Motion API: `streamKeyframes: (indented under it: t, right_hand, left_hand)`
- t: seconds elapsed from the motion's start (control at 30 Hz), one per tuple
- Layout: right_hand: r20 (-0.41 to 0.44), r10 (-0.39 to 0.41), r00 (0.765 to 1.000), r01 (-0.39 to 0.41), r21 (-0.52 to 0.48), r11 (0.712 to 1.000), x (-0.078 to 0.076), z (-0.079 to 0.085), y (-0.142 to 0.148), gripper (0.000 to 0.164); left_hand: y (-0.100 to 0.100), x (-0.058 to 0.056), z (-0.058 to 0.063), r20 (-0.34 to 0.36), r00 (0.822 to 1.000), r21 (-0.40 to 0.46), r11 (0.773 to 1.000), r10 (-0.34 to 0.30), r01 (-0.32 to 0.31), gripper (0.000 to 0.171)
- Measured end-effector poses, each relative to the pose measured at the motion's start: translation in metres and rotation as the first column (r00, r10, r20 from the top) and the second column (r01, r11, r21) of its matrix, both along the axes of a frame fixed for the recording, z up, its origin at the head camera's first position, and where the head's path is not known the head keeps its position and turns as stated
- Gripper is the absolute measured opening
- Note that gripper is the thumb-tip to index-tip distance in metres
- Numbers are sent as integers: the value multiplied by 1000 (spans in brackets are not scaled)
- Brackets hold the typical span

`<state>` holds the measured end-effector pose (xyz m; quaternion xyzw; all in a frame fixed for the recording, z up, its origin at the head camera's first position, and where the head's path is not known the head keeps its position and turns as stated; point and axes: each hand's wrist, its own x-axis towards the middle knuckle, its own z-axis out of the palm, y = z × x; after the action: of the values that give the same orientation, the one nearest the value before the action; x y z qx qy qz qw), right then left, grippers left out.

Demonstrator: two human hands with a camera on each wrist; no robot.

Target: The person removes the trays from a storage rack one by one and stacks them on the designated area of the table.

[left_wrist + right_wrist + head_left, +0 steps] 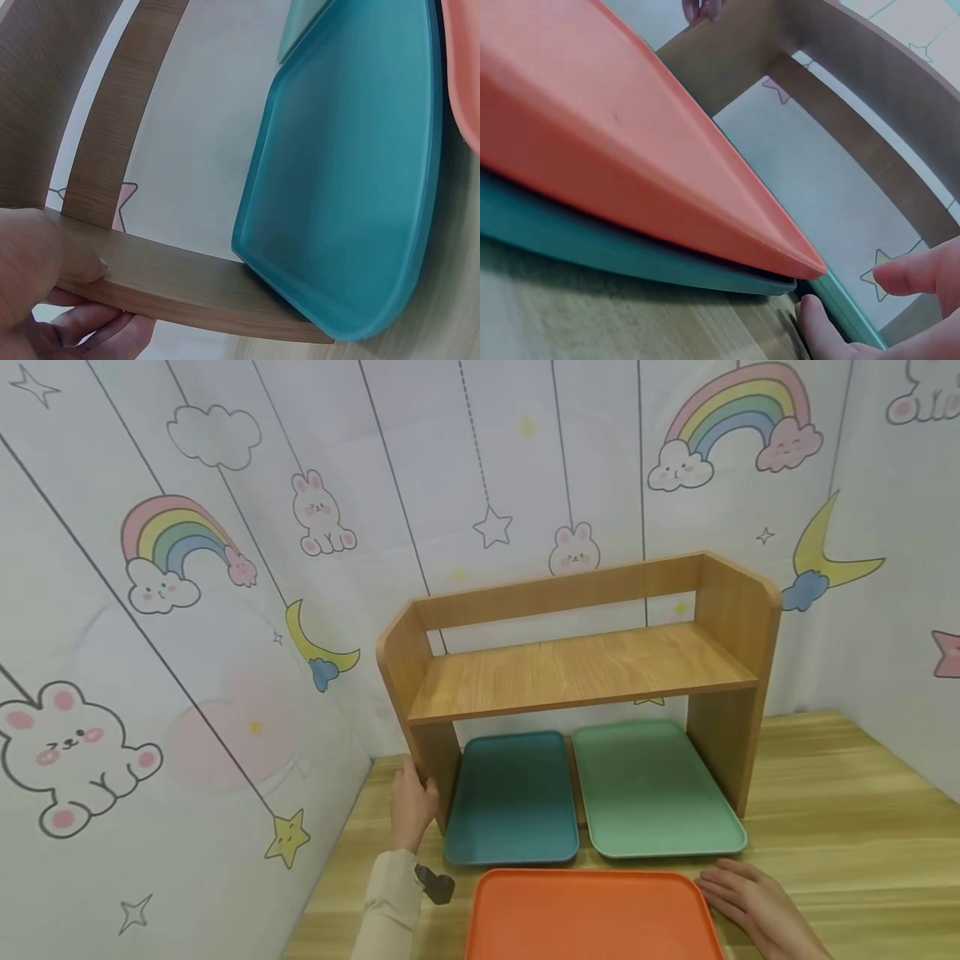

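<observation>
A wooden desktop shelf [585, 672] stands on the table. My left hand [412, 802] grips its left side panel; in the left wrist view the thumb [82, 262] lies on one face and the fingers curl round the other. Under the shelf board lie a teal tray [513, 802] and a light green tray [660, 793], side by side. An orange tray [592, 918] is in front, and the right wrist view shows a teal-green tray [630, 259] beneath it. Beside the orange tray's far right corner is my right hand [753, 902], fingers extended, holding nothing; contact is unclear.
The wood-grain table [847, 793] extends to the right of the shelf. A cloth wall [247, 710] printed with rabbits, rainbows and stars closes in the left side and back. A small black device [435, 885] sits at my left wrist.
</observation>
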<state>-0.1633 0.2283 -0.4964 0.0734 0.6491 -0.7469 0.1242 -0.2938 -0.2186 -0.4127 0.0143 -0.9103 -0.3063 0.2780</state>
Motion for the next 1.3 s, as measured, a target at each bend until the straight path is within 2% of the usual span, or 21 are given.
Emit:
streamKeyframes:
  t: [0.17, 0.63, 0.87, 1.1, 1.3]
  right_hand:
    - [-2, -5, 1000, 4, -66, 998, -1, -4, 2, 65]
    - [-4, -29, 1000, 28, -205, 978, -7, -9, 4, 51]
    - [1, -23, 1000, 23, -211, 977, -11, -10, 6, 60]
    - [-45, -31, 998, 23, -171, 985, -15, -11, 4, 73]
    - [-43, -60, 997, 52, -155, 987, -20, -9, 1, 72]
  left_hand:
    - [-1, 1, -1, -7, 1000, -10, 1000, 2, -2, 24]
    - [-2, 0, 0, 10, 1000, -21, 1000, 6, -5, 24]
    - [-2, 1, -1, 2, 1000, -23, 1000, 6, -6, 24]
    - [-4, 0, -3, -3, 1000, -34, 999, 5, -5, 23]
    - [-3, 0, -2, 10, 1000, -22, 1000, 1, 0, 25]
